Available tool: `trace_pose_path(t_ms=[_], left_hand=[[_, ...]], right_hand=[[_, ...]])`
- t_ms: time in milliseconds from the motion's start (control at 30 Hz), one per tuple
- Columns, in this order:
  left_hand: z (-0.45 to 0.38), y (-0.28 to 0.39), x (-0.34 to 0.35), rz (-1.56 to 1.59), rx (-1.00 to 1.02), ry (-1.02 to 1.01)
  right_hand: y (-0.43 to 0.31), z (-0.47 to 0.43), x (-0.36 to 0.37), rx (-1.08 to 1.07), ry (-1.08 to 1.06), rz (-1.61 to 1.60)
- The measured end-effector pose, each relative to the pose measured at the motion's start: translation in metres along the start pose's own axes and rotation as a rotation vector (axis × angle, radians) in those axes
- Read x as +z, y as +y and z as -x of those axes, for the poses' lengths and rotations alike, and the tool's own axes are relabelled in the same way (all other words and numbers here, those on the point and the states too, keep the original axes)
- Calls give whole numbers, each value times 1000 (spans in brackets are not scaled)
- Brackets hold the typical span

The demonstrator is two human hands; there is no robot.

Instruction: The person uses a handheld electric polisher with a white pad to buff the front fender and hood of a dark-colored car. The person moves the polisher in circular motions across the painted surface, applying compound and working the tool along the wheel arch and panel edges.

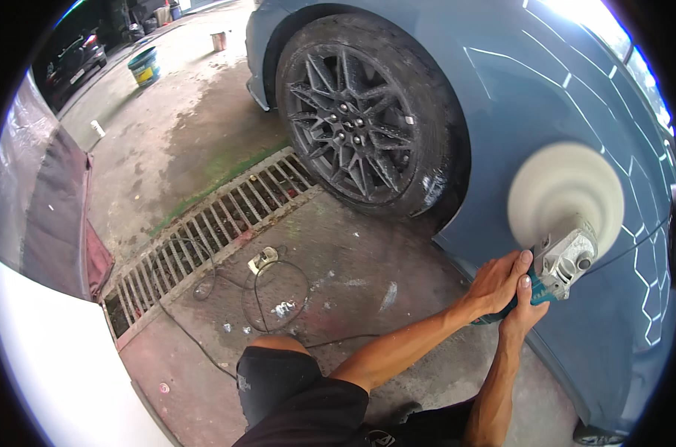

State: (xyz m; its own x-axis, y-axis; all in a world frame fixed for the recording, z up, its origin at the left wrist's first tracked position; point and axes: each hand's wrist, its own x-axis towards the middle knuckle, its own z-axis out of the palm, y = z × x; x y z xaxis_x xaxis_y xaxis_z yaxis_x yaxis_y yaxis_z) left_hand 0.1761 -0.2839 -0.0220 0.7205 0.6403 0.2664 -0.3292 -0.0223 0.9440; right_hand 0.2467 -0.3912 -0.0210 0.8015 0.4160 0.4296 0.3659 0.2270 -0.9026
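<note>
A teal and silver angle polisher [567, 262] is gripped by both my hands. My left hand [497, 281] wraps its teal body from the far side. My right hand [523, 314] holds the same body just beside it, the two thumbs close together. The round off-white polishing pad [561, 190] is blurred as if spinning. It lies over the blue-grey car body panel [494, 184], behind the wheel; its contact face is hidden. Bright hexagonal light reflections run across the glossy paint around the pad.
The dark alloy wheel [352, 125] stands left of the panel. On the concrete floor, a black power cord [190, 335] loops around a socket block [263, 260] near a metal drain grate [231, 209]. A bucket [144, 67] stands farther back; a white surface [47, 357] borders the left.
</note>
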Motion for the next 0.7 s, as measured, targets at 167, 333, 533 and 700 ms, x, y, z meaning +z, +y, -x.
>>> trace_pose_path(t_ms=[167, 333, 533, 700], left_hand=[[0, -26, 1, 126, -130, 123], [-11, -46, -4, 334, 107, 229], [-4, -66, 7, 109, 99, 62], [1, -52, 27, 274, 36, 106]], right_hand=[[-11, 0, 20, -30, -88, 140], [-20, -12, 45, -102, -163, 302], [3, 4, 17, -116, -66, 170], [-11, -2, 4, -163, -76, 402]])
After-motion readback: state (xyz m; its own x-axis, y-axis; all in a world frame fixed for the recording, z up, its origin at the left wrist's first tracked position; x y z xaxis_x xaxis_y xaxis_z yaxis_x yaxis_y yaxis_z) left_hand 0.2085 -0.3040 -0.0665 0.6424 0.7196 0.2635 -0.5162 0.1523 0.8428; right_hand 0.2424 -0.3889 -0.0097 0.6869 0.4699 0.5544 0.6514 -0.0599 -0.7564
